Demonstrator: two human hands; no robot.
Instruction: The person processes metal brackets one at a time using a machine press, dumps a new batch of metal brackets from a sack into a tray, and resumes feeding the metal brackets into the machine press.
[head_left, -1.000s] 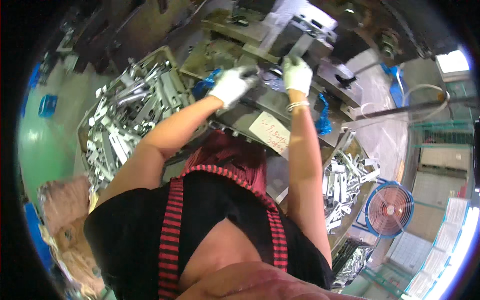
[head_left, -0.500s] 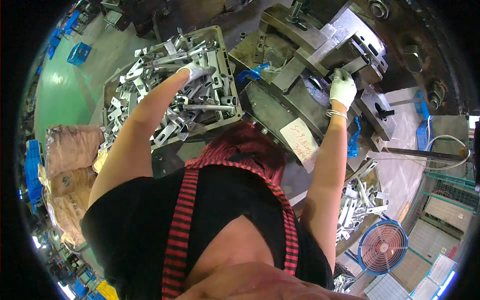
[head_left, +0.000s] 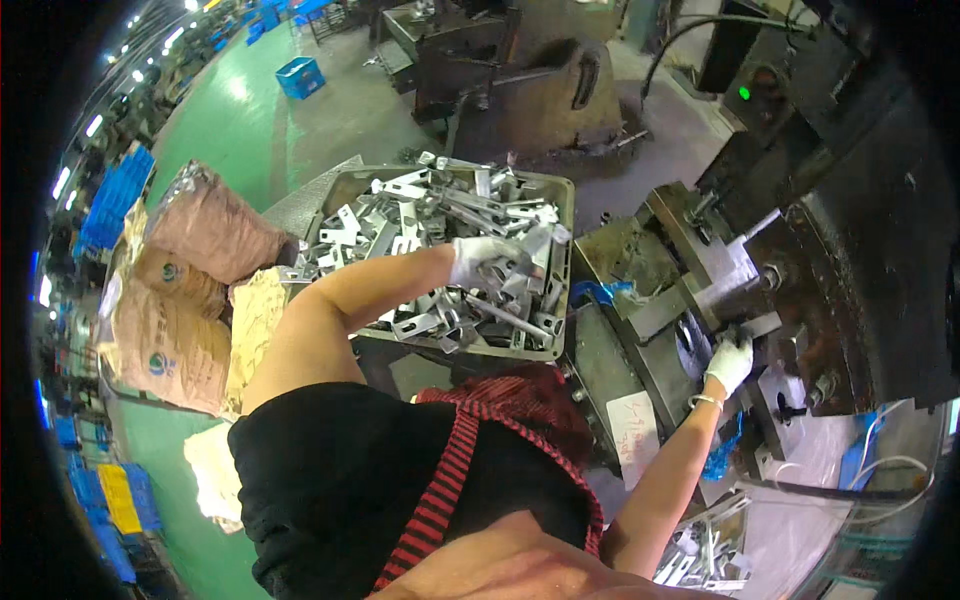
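Note:
My left hand (head_left: 488, 263), in a white glove, is over a grey tray (head_left: 568, 215) heaped with silvery metal brackets (head_left: 400, 215). Its fingers are curled around a metal bracket (head_left: 538, 243), partly hidden and smeared. My right hand (head_left: 730, 364), also gloved and with a bracelet at the wrist, is closed on the near end of a bar-shaped metal piece (head_left: 762, 325). That piece lies at the steel die (head_left: 650, 325) of a press; the fingertips are partly hidden behind the hand.
Brown paper sacks (head_left: 175, 330) stand left of the tray. A card with handwriting (head_left: 633, 437) lies in front of the die, near a blue rag (head_left: 722, 458). More metal parts (head_left: 705, 555) fill a container at lower right. A blue crate (head_left: 300, 77) sits on the green floor.
My head view has swung left, so the tray and die appear lower and further right. My left hand has shifted toward the tray's right side. My right hand stays at the die.

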